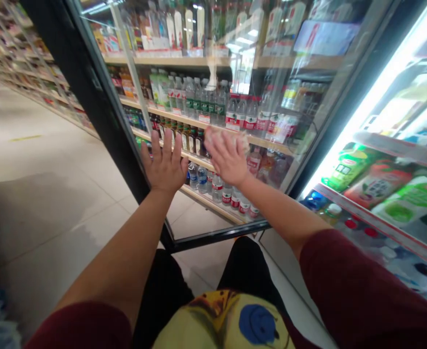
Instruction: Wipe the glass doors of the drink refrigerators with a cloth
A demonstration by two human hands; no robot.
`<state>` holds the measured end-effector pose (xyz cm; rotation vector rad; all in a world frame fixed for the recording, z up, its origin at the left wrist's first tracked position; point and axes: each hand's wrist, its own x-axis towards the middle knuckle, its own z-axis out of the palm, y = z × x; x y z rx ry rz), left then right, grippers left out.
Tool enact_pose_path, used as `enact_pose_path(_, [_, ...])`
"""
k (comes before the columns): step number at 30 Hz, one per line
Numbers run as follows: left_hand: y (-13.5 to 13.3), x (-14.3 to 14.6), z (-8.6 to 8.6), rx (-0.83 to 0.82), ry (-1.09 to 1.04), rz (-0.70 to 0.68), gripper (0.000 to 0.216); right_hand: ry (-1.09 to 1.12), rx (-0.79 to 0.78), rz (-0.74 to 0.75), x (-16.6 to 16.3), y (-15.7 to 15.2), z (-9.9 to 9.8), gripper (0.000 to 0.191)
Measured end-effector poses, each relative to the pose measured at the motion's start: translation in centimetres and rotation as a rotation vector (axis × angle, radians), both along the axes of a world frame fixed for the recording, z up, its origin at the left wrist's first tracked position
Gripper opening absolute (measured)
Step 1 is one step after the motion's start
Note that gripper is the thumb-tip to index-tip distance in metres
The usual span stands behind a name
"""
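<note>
A glass door [195,213] with a black frame stands swung out before me. Against the lower left of its pane, my left hand [165,167] is raised with fingers spread, palm toward the glass and nothing in it. My right hand [229,157] presses a crumpled, pale patterned cloth [244,139] to the pane, right of my left hand. The cloth shows only past the fingertips; the rest is hidden under the palm. Slight blur covers the right fingers.
The lit fridge [376,203] at right holds cartons and bottles on shelves. Through the glass, shelves of bottled drinks [202,99] show. Store shelving [35,63] runs along the far left above a tiled floor [53,203]. My knees are below the door's bottom edge.
</note>
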<state>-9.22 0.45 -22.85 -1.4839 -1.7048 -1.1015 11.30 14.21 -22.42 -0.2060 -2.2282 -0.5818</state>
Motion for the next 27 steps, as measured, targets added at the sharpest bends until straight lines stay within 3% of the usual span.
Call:
enact_pose_path(3, [0.1, -0.1, -0.1, -0.006, 0.006, 0.017, 0.07, -0.281, 0.123, 0.166, 0.7, -1.1, -5.9, 0.052])
enact_pose_path(5, [0.1, -0.2, -0.1, -0.005, 0.012, 0.02, 0.069, -0.351, 0.159, 0.21, 1.6, -0.7, -6.8, 0.051])
enact_pose_path(6, [0.1, -0.3, -0.2, 0.0, 0.015, 0.017, 0.069, -0.352, 0.16, 0.207, 2.2, 0.0, -5.9, 0.053])
enact_pose_path(8, [0.1, -0.3, -0.2, 0.007, 0.015, 0.014, 0.069, -0.285, 0.13, 0.152, 3.3, 1.8, -2.5, 0.057])
enact_pose_path(10, [0.0, -0.3, -0.1, 0.001, 0.008, 0.02, 0.069, -0.135, 0.068, 0.051, 4.2, 3.5, 1.6, 0.061])
enact_pose_path(12, [0.0, -0.2, 0.1, -0.016, -0.007, 0.031, 0.07, 0.031, 0.004, -0.053, 4.8, 4.6, 4.0, 0.064])
enact_pose_path(15, [-0.1, 0.0, 0.2, -0.039, -0.033, 0.043, 0.07, 0.092, -0.035, -0.12, 5.4, 4.5, 2.9, 0.064])
enact_pose_path(19, [-0.1, 0.0, 0.1, -0.042, -0.021, 0.048, 0.069, -0.149, 0.012, -0.033, 6.8, 4.2, -0.4, 0.051])
enact_pose_path(22, [-0.1, 0.0, 0.0, -0.022, -0.004, 0.04, 0.069, -0.177, 0.017, -0.021, 7.6, 5.0, 1.4, 0.057])
enact_pose_path(25, [-0.2, 0.1, 0.0, -0.017, -0.003, 0.041, 0.069, 0.059, -0.02, -0.149, 7.4, 5.5, 4.3, 0.068])
enact_pose_path(27, [-0.3, 0.2, 0.1, -0.045, -0.013, 0.047, 0.069, 0.111, -0.021, -0.19, 6.8, 5.1, 5.0, 0.066])
